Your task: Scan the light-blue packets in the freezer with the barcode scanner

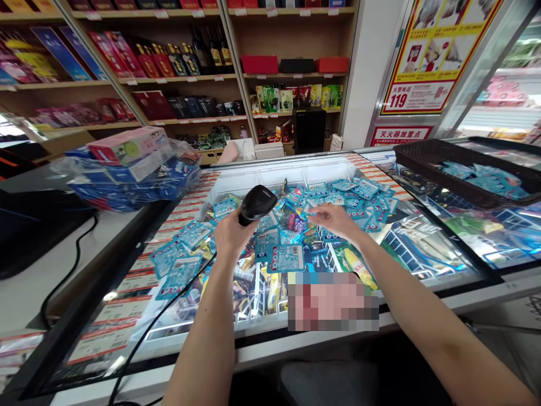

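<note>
Left hand (228, 234): fingers wrapped round the grip of a black handheld scanner (258, 203), firm hold. Scanner head sticks up past the fingers, tilted toward the right hand, raised above the freezer's glass top (158, 332). Black cable (169, 304) runs from near the left wrist across the glass to the lower left.

Right hand (337, 220): palm down over the blue packets (285, 258), fingers bent and pointing left toward the scanner side. Fingertips are at the middle of the pile, on or just above it. Can't tell whether they're pinching a packet or loose; fingertip detail too small.

Packets: loose spread on the glass. One group left of the left forearm, a few between the two hands, densest heap beyond and to the right of the right hand. One packet lies flat in front of the gap between the hands, label side up, clear of both sets of fingers. Scanner and right hand are apart, packets between them.

Under the glass: white wire dividers (257, 290) and colourful packaged goods. Price labels (122, 282) line the left side of the glass.

Right: dark basket (422, 158) on the neighbouring glass, more blue packets in it. Left: plastic-wrapped stack of boxes (127, 163), pink one on top. Back: stocked wooden shelves (296, 75), red-and-yellow poster (435, 56) to their right.
</note>
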`<state>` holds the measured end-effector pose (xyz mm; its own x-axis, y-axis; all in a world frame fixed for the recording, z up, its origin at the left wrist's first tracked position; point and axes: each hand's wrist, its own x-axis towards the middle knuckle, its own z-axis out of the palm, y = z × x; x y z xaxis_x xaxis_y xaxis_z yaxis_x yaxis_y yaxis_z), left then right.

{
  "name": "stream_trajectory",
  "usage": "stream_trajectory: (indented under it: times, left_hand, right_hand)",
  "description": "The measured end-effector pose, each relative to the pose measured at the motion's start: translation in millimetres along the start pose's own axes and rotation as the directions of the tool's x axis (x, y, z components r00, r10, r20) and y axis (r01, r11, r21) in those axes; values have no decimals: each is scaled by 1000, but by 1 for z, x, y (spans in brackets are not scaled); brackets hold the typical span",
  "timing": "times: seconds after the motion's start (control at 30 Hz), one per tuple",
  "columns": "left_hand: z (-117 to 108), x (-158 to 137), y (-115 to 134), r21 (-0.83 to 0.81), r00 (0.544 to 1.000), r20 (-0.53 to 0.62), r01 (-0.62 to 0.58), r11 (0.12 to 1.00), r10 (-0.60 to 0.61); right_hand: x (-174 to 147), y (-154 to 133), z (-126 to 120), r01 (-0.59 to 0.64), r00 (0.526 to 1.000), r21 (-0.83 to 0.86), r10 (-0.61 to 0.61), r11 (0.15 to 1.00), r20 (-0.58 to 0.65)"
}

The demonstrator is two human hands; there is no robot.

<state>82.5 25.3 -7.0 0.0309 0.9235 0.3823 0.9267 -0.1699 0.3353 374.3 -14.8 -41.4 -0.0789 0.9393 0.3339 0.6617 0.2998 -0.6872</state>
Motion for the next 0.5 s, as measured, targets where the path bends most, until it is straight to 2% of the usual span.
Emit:
stream_trajectory:
  times: [0.07, 0.13, 0.23, 0.33, 0.43, 0.5]
  left_hand:
    - [0, 0, -1, 3, 1000, -4, 6, 1000, -6]
    - [0, 0, -2, 6, 1000, -2, 6, 1000, -6]
    - [1, 0, -3, 13, 1000, 0, -3, 1000, 3]
    - [1, 0, -2, 26, 1000, 2, -8, 1000, 8]
    - [2, -1, -1, 30, 1000, 6, -23, 999, 22]
    - [2, -1, 0, 31, 1000, 8, -29, 999, 28]
  right_hand:
    - [-6, -12, 13, 70, 977, -36, -61, 997, 205]
    - [-11, -19, 23, 160, 937, -72, -128, 985, 324]
    - [-15, -23, 32, 287, 905, -133, -224, 949, 362]
    - [-14, -23, 35, 366, 880, -135, -295, 921, 372]
    - [-11, -23, 35, 372, 862, -117, -297, 921, 411]
    - [-10, -23, 35, 336, 870, -98, -269, 937, 413]
